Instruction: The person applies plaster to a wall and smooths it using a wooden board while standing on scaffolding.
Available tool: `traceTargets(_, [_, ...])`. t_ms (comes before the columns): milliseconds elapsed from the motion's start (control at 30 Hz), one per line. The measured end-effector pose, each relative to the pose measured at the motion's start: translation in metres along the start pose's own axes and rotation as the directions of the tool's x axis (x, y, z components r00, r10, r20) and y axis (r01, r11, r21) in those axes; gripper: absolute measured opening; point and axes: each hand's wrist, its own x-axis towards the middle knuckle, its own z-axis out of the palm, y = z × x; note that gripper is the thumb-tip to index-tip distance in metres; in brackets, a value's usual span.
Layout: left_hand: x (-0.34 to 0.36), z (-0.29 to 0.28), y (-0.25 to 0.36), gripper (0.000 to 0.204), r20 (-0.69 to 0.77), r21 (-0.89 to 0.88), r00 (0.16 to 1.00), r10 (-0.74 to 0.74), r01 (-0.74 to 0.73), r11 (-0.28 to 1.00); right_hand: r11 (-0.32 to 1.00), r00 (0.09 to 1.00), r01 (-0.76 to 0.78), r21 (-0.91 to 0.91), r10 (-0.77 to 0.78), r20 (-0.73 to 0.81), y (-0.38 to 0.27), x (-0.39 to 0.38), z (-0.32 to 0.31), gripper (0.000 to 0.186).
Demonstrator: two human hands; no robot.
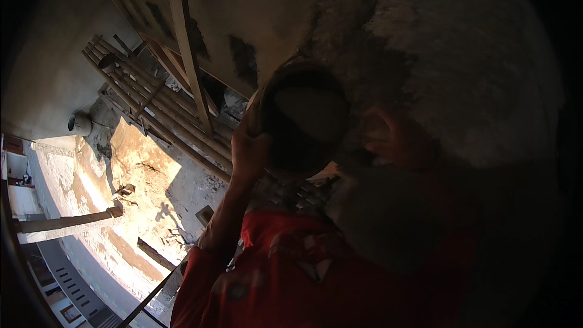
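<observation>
Left hand (250,152) grips dark bucket (288,153); right hand (398,136) near it; grip unclear

The camera on the person's head looks steeply down over a red shirt (285,261) at the lower edge. Both the left hand (248,149) and right hand (392,136) are close, around mid-frame. The wide fisheye also takes in a wall (455,54) at upper right and, farther off at left, sunlit ground (143,158).

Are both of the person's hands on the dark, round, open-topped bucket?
No: only the left hand holds the bucket, while the right hand is apart from it, off to its right.
</observation>
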Motion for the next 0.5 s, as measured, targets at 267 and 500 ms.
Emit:
traceTargets(267, [0.003, -0.017, -0.005, 0.059, -0.082, -0.051, 0.994, 0.068, -0.072, 0.996, 0.978, 0.976, -0.054, 0.202, 0.008, 0.220, -0.005, 0.003, -0.062, 0.038])
traceTargets(500, [0.001, -0.017, -0.020, 0.064, -0.041, 0.019, 0.998, -0.052, 0.053, 0.998, 0.655, 0.868, -0.395, -0.644, 0.036, -0.496, 0.051, -0.011, -0.144, 0.042])
